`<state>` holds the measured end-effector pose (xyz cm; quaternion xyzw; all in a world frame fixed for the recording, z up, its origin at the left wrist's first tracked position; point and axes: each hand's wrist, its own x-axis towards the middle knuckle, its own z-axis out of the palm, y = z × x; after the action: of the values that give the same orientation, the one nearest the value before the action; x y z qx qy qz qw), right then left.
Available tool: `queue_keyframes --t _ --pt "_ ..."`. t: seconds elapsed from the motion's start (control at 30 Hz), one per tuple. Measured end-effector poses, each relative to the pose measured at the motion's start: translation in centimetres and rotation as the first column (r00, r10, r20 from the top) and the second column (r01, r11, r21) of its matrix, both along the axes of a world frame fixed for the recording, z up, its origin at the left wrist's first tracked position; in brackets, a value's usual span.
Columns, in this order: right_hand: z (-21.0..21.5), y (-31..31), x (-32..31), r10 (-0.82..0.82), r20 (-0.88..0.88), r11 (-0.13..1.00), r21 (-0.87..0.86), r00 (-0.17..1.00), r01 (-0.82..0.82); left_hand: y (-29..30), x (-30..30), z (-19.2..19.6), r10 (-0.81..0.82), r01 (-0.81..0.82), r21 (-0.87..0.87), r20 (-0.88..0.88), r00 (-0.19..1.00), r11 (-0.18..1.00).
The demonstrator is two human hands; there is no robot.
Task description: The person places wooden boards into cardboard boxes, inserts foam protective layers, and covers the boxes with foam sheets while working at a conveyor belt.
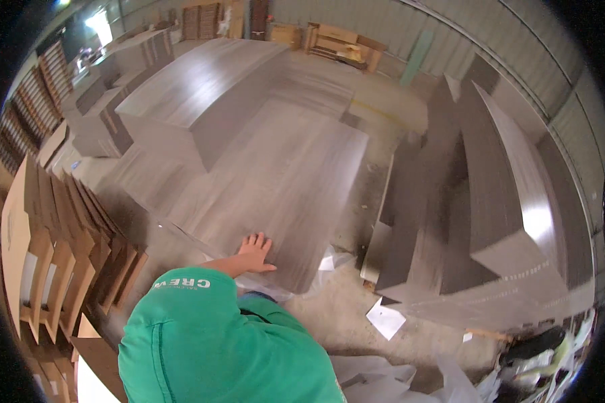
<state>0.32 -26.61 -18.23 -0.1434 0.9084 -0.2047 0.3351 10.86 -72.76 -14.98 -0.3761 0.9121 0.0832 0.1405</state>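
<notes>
My left hand [254, 254] lies palm down on the near end of a large grey-brown wood-grain board [275, 168]. Its fingers are spread and hold nothing. The forearm reaches in from a green sleeve [191, 285]. Clear plastic film [282, 293] shows under the board's near edge, beside my leg. My right hand is out of the picture, beyond the green shirt [235, 342].
A tall stack of similar boards [202, 87] stands at the far left, another long stack [511, 201] on the right. Folded cardboard [54, 248] leans at the left. A white paper sheet [385, 318] and crumpled plastic [376, 376] lie on the floor.
</notes>
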Motion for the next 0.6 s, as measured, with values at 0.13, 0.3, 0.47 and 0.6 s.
queue_keyframes --t 0.13,0.3,0.47,0.6 --pt "0.6 -7.9 -3.3 0.175 0.006 0.984 -0.004 0.984 -0.175 -8.7 0.1 1.9 0.422 -0.3 0.355 -0.343 0.839 0.885" --pt "3.0 -17.3 -6.6 0.352 -0.01 0.935 -0.049 0.936 -0.352 -22.5 4.7 9.8 0.47 -0.724 0.476 -0.851 -0.235 0.499" --pt "3.3 -22.7 -8.2 0.389 -0.016 0.915 -0.105 0.921 -0.389 -28.4 10.5 15.3 0.669 -0.446 0.768 -0.63 -0.396 0.459" --pt "3.6 -23.7 -8.7 0.409 -0.05 0.912 -0.028 0.911 -0.41 -30.5 11.3 15.6 0.747 -0.226 0.906 -0.422 -0.513 0.357"
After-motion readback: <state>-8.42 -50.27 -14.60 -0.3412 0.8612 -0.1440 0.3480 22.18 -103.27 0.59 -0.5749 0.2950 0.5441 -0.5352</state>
